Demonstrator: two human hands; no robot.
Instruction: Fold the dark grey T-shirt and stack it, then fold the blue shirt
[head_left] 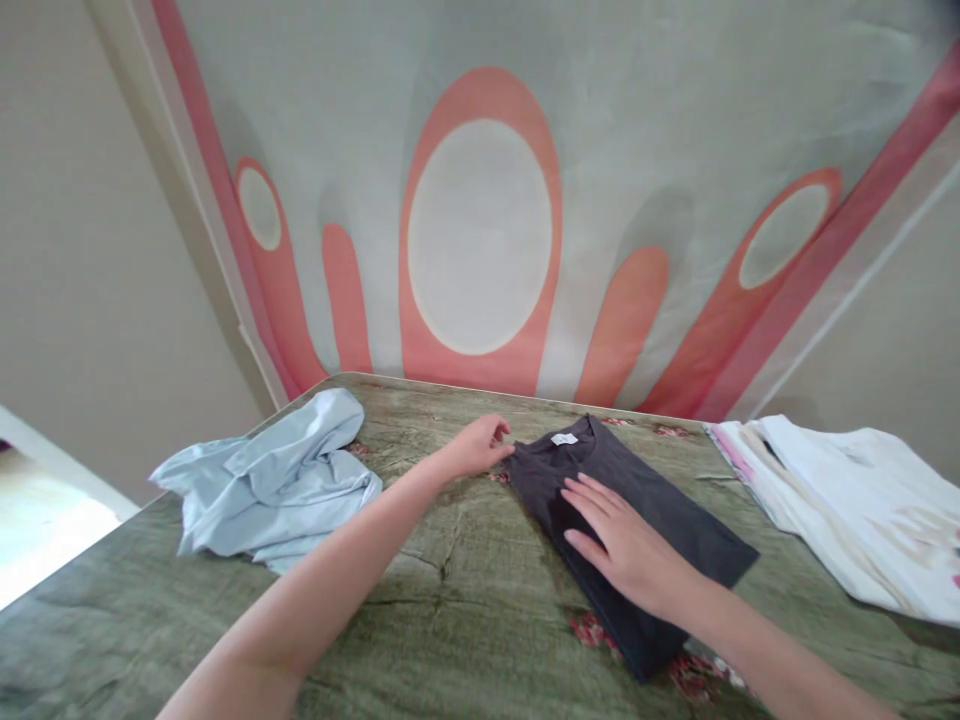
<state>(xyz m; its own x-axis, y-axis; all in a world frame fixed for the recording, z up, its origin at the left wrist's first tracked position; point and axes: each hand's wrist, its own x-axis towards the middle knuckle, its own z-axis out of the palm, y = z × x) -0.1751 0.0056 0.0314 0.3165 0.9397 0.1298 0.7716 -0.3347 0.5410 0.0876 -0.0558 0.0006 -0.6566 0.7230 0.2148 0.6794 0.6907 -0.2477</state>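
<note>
A dark grey shirt (660, 500), folded into a long strip with a white neck label, lies on the green patterned table cover (450, 620). My left hand (480, 446) reaches to the strip's far left corner, its fingers curled and pinching the cloth edge. Flat on the middle of the strip rests my right hand (626, 540), fingers stretched out and together.
A crumpled light blue garment (277, 480) lies at the left of the table. White folded clothes (855, 500) are stacked at the right edge. Behind the table hangs a grey cloth with orange and cream shapes (480, 230).
</note>
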